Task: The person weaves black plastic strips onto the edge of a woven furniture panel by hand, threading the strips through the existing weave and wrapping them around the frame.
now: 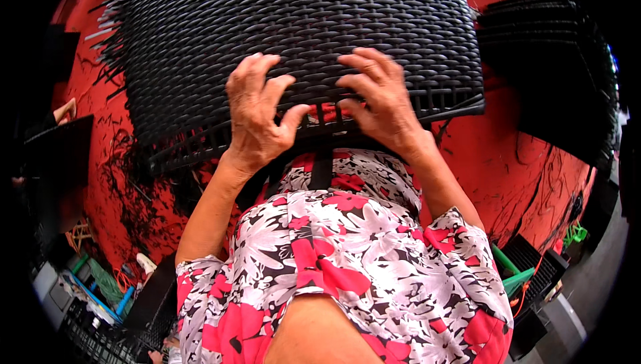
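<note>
A large black woven wicker panel (300, 17) lies in front of me, its near edge close to my body. My left hand (257, 107) is over the near part of the weave, thumb toward the middle, fingers bent and spread. Opposite it, my right hand (380, 94) has its fingers curved and apart, also at the weave. I see nothing held in either hand; whether the fingertips press on the strands I cannot tell. Between the hands, an unwoven gap by the near edge shows upright bars. Loose strip ends (110, 40) stick out along the panel's left side.
Red floor covering (481, 184) surrounds the panel, with black strip scraps (137, 194) scattered at the left. Stacked black woven panels (541, 50) stand at the right. A green plastic item (517, 280) is at the lower right. Another person's hand (65, 112) shows at the far left.
</note>
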Demonstrator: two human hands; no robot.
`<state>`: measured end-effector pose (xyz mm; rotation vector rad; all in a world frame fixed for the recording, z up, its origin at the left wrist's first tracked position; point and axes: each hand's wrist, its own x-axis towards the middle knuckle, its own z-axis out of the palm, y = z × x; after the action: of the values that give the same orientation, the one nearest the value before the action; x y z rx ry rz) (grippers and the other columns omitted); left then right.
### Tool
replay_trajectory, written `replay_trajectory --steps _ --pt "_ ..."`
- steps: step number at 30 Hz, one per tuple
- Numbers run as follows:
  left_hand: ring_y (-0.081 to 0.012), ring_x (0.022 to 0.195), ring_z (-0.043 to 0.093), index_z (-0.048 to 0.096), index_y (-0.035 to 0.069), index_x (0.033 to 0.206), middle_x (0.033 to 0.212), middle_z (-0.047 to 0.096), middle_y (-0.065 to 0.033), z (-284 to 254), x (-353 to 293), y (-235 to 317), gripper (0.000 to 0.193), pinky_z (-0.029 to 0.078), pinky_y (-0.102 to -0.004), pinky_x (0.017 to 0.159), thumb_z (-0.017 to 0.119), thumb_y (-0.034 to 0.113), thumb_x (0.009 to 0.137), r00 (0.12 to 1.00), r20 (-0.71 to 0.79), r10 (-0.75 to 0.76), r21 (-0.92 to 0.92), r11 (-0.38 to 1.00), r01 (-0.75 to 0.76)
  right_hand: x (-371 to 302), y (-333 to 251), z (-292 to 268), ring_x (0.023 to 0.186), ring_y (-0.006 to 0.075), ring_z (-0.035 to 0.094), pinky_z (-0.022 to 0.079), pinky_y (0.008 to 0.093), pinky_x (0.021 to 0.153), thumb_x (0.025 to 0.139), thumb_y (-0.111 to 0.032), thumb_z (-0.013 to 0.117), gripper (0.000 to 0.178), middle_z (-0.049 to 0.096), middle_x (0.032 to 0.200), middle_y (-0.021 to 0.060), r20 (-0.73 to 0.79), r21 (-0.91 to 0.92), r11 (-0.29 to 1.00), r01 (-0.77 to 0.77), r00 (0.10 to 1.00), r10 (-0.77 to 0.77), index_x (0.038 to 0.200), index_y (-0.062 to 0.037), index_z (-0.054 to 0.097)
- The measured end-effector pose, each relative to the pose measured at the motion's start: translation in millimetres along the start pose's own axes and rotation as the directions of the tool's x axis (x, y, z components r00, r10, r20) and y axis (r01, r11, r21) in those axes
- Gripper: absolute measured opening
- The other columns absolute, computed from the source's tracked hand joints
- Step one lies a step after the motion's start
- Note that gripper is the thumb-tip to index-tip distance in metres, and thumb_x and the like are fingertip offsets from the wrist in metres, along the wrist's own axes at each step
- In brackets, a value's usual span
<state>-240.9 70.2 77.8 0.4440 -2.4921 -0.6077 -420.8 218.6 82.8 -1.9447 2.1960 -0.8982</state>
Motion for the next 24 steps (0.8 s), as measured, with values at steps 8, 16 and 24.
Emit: replay_trajectory --steps 8,16,24 --pt "-0.0384 0.128 0.038 0.059 0.002 0.105 0.128 0.049 -0.0169 49 40 43 0.047 0.026 -0.0501 0.110 0.079 0.016 0.065 0.968 0.178 0.177 -0.123 0.980 -0.157 -32 25 -56 0.116 0.0280 0.051 0.039 0.0409 0.093 0.070 -0.010 0.073 0.026 0.059 0.117 0.0059 0.063 -0.165 0.980 -0.114 0.990 0.126 0.093 -0.0075 0.062" --pt "-0.0373 0.118 0.048 0.063 0.003 0.097 0.117 0.056 -0.0154 59 48 41 0.034 0.034 -0.0470 0.102 0.077 0.011 0.067 0.973 0.072 0.218 -0.051 0.975 -0.215 -34 24 -39 0.105 0.0234 0.055 0.043 0.0376 0.083 0.068 -0.009 0.073 0.019 0.063 0.105 0.0014 -0.136 -0.124 0.988 -0.096 0.988 0.079 0.085 -0.0098 0.063" --pt "-0.0347 0.115 0.048 0.059 0.004 0.094 0.114 0.054 -0.0148 85 73 73 0.037 0.034 -0.0469 0.100 0.078 0.013 0.064 0.932 0.120 0.343 -0.200 0.928 -0.316 -57 40 -77 0.096 0.0245 0.054 0.041 0.0397 0.080 0.071 -0.007 0.069 0.014 0.060 0.095 0.0035 -0.155 -0.332 0.904 -0.268 0.961 0.228 0.080 -0.0079 0.059"
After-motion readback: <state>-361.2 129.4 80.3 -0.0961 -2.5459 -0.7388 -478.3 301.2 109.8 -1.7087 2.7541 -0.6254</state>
